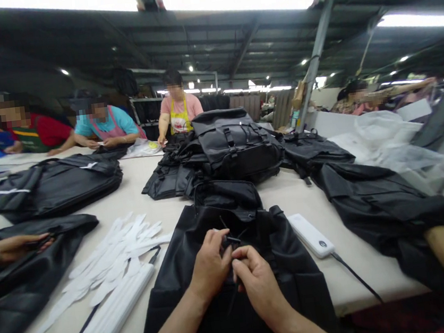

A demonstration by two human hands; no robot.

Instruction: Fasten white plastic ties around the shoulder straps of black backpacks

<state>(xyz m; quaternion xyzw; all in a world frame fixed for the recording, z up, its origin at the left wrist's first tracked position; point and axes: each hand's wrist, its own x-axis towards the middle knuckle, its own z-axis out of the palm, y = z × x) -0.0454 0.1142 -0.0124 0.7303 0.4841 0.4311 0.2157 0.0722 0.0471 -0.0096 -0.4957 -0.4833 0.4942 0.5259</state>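
Note:
A black backpack (299,280) lies in front of me on the table, its upper flap folded away from me. Over its middle, my left hand (209,267) is closed, thumb and fingers pinching a small black fitting (232,238) whose exact kind is blurred. Thin dark cord seems to run from it. Close beside, my right hand (259,282) is closed too, its fingertips pinched on a thin black cord (232,296) that hangs down over the bag. The fingers partly hide both pieces.
White strips (112,259) and a white power bank (120,306) lie left; another white power bank (312,233) with a cable lies right. Black bags (235,138) are piled ahead. Co-workers' hands (18,247) reach in at both sides; several people work across the table (147,210).

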